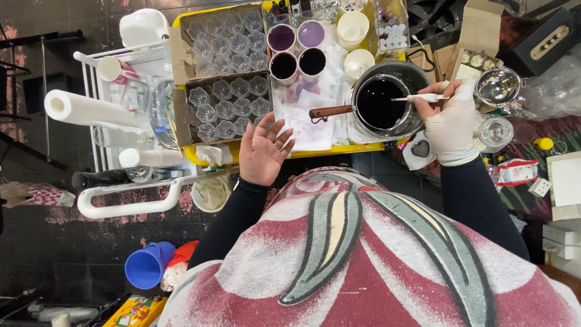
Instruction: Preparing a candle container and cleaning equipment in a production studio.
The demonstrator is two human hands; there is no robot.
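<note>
The right hand (451,121), in a pale glove, pinches a thin white stirring tool (420,97) between thumb and fingers; the tool's tip reaches over the dark liquid in a small pot (380,104) with a wooden handle (331,111). Whether the tip dips below the surface cannot be made out. This pot sits inside a larger metal pan (411,75) at the right end of the yellow table (339,151), and only the pan's upper rim and right wall show.

The left hand (263,151) is bare, palm up with fingers spread, holding nothing, at the table's near edge just beside a stained white cloth (311,124). A ring shows on one finger.

Beyond the cloth stand four cups (297,50), two filled with purple and two with near-black liquid. Along the table's left end lie two cardboard trays of clear moulds (230,100); the hand covers the corner of the nearer one.

The table's far edge is cut off by the frame, so the jars there are hard to tell apart. The person's patterned top hides everything beneath the near edge. A paper towel roll (85,109) lies on a white cart (121,203) to the left.
</note>
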